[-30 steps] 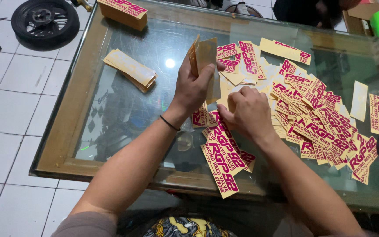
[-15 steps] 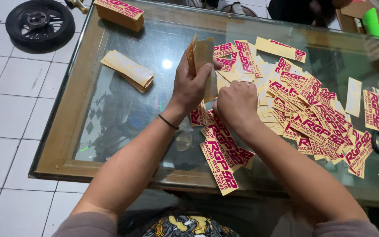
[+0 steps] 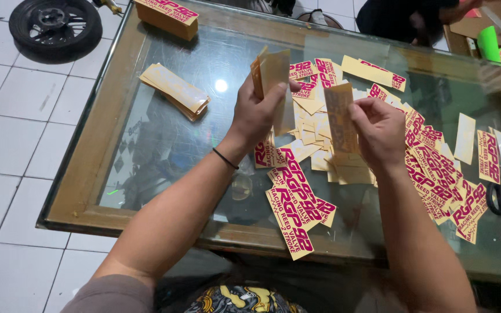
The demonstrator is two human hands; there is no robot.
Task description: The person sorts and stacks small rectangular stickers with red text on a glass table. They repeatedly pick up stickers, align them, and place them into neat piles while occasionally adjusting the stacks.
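Two hands work at the frame's centre above the glass table (image 3: 146, 104): the left hand (image 3: 256, 113) clamps a thin stack of stickers (image 3: 271, 72), the right hand (image 3: 381, 130) pinches one sticker (image 3: 340, 116), seemingly light, floppy, best held by its edges.

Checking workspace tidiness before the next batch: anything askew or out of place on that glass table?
Mostly the loose stickers: strewn at all angles, overlapping, some face down. One sticker reaches the table's near wooden edge. The stack by the left is fanned, not squared. Left hand holds a bundle, right hand a single piece.
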